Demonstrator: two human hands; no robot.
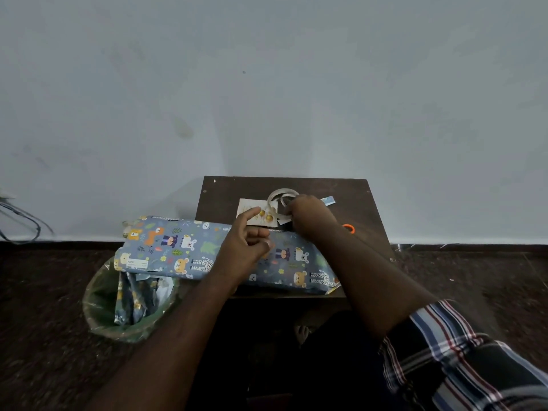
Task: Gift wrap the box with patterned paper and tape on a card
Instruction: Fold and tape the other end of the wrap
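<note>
— Plaid sleeve point(462, 360) nearest the lens. What's my right hand point(308, 216) on?

— Its fingers curl over the tape roll point(281, 197) at the counter's point(225, 194) far side; grip itself hidden.

— And the card point(252, 210)?

— Just left of the roll, beyond the wrapped box point(178, 250), which lies long-axis left to right. My left hand point(246, 247), fingers loosely curled, holding nothing I can see, hovers nearer the card.

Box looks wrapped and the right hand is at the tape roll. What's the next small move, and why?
Probably pull a short strip off the tape roll, which the right hand grips. The card lies loose on the table beyond the wrapped box; the left hand hovers free.
</note>
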